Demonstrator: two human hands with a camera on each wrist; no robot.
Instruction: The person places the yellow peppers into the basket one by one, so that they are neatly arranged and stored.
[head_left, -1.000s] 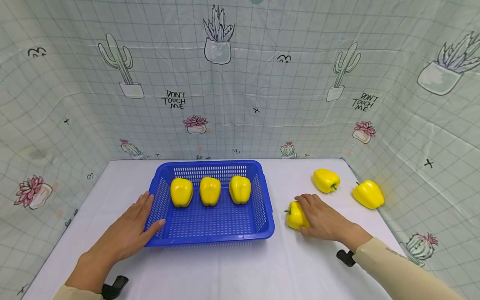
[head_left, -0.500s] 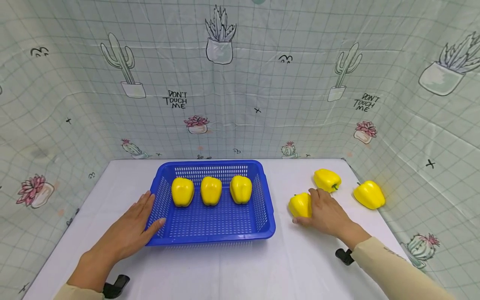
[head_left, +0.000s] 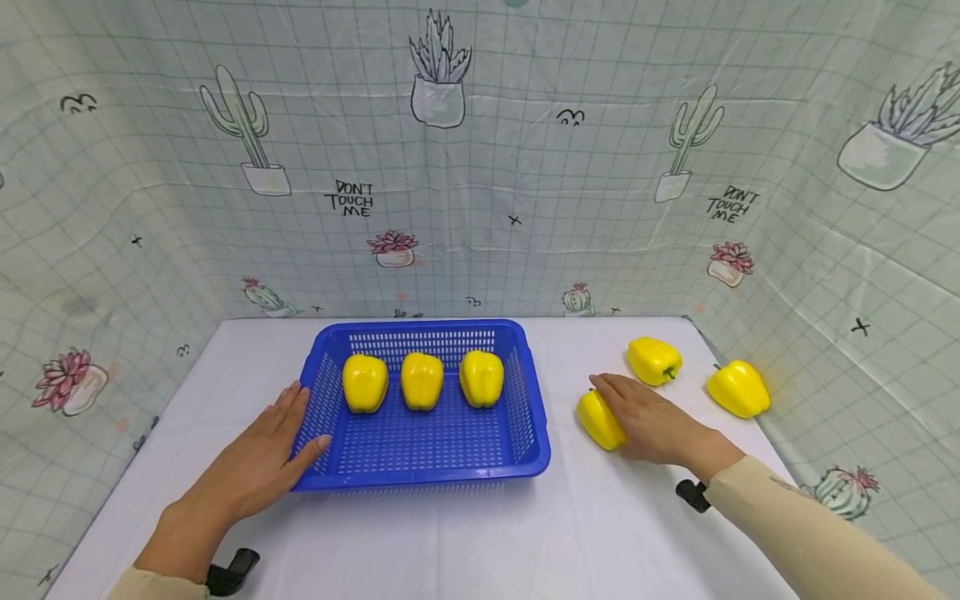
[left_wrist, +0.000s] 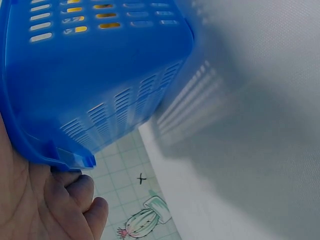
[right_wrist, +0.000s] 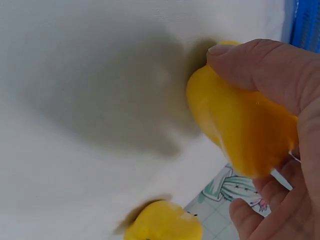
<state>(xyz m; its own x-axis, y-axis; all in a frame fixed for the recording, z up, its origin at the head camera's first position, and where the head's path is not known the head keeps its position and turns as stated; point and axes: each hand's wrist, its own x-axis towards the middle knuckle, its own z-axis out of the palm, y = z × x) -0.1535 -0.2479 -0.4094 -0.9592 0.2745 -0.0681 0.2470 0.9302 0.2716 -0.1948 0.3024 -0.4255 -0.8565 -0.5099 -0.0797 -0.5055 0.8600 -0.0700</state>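
Note:
My left hand rests along the left rim of a blue plastic basket, fingers mostly straight and the thumb over the front-left edge. The left wrist view shows its fingers at the basket's rim. Inside the basket, three yellow bell peppers stand in a row: one left, one middle, one right. To the basket's right, my right hand grips another yellow bell pepper at the tabletop. In the right wrist view, its thumb lies across this pepper.
Two more yellow bell peppers lie at the right: one toward the back, one near the table's right edge. A white cloth covers the table. A patterned curtain encloses the back and sides.
My right hand has turned the bell pepper about and shifted it slightly; its stem, at the left a second ago, now points toward the back. My left hand and the basket stay put.

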